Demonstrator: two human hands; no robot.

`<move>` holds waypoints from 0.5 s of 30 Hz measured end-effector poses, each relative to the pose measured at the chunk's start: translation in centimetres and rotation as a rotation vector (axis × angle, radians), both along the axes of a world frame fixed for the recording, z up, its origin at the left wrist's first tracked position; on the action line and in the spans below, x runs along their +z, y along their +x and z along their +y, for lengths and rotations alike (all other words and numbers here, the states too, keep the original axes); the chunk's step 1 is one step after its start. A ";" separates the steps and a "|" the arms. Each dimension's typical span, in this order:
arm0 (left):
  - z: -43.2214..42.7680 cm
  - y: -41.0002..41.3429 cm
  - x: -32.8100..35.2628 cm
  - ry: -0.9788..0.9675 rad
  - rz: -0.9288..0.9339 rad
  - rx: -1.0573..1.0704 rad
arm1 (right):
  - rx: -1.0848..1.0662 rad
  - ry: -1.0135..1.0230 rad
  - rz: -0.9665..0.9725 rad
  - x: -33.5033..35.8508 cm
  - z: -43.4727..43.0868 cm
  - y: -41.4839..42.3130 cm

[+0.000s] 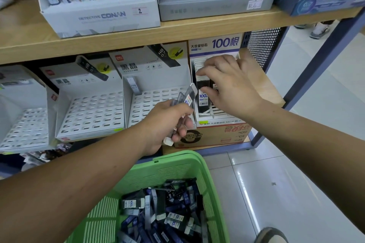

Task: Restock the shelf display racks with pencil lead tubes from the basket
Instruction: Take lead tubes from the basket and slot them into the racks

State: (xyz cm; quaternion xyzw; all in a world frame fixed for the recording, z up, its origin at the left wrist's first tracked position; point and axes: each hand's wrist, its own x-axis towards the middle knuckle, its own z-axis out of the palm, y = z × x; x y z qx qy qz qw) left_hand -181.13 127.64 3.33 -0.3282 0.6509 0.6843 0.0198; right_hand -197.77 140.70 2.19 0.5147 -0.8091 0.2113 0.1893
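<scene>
While my left hand (167, 124) grips several lead tubes (189, 94), surely light, slick and best held by their flat sides, beside the rack (215, 119), my right hand (227, 85) lies spread inside it, pinching or merely touching I cannot tell.

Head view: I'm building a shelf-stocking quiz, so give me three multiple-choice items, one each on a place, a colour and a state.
1. Where is the right hand? A: inside the basket. B: at the 100-count rack. C: out of view.
2. Basket colour? A: green. B: red. C: black.
3. Left hand? A: open, empty. B: shut, empty. C: gripping lead tubes.
Key: B, its fingers lie over that rack; A, green rim and walls; C, tubes stick out of its grip.
</scene>
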 end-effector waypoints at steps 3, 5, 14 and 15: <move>-0.1 -0.1 0.3 0.050 0.033 0.022 | -0.039 -0.026 -0.016 0.1 0.6 0.0; 0.1 -0.3 0.7 0.055 0.070 0.030 | -0.060 -0.092 -0.036 0.6 1.2 0.1; 2.9 -1.6 2.0 0.029 0.126 -0.035 | 0.026 -0.343 -1.173 3.5 3.8 0.9; 3.1 -1.7 1.9 -0.009 0.113 -0.028 | 0.028 -0.391 -1.232 3.6 4.0 0.7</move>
